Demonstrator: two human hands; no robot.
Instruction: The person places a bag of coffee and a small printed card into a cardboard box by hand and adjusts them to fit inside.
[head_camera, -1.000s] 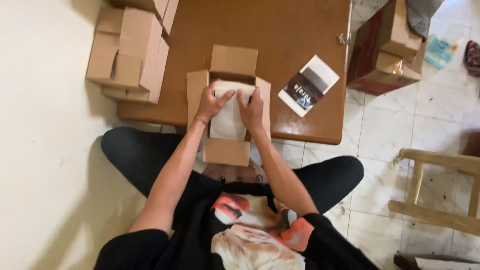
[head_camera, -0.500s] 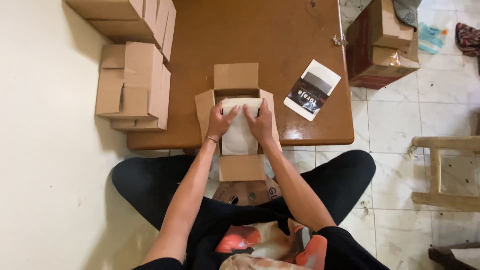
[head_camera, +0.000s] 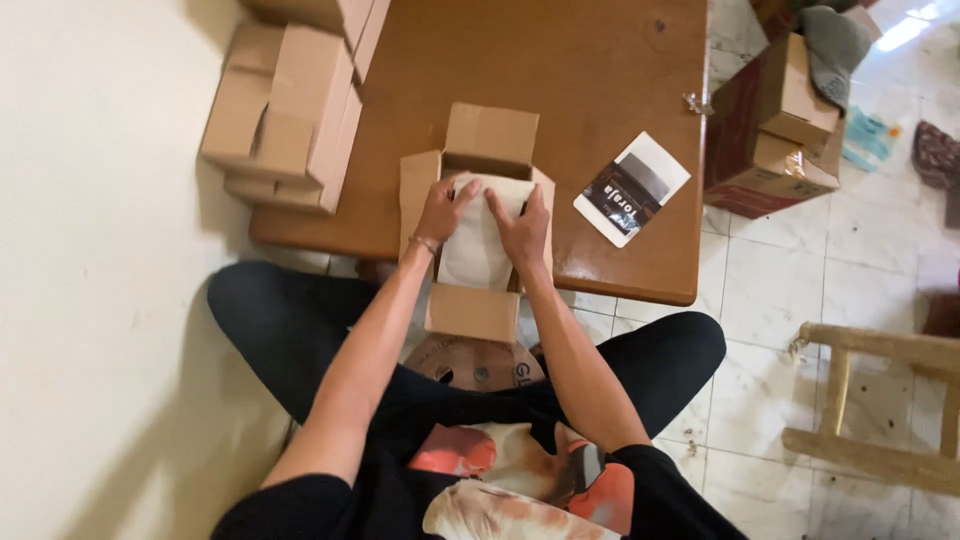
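Observation:
An open cardboard box (head_camera: 490, 135) sits at the near edge of a low brown wooden table (head_camera: 590, 70), all its flaps spread out. Inside lies a cream-white soft packet (head_camera: 478, 255). My left hand (head_camera: 444, 207) presses on the packet's left side, and my right hand (head_camera: 522, 227) presses on its right side, fingers flat. Both hands rest inside the box, between the side flaps. I sit on the floor with my legs folded under the table's edge.
A white and black flat packet (head_camera: 632, 188) lies on the table right of the box. Closed cardboard boxes (head_camera: 285, 115) are stacked at the table's left. More boxes (head_camera: 775, 125) stand on the tiled floor at right. A wooden frame (head_camera: 880, 400) lies at lower right.
The camera view has shifted a little. My hands stay on the white packet in the box, pushing it lower between the flaps.

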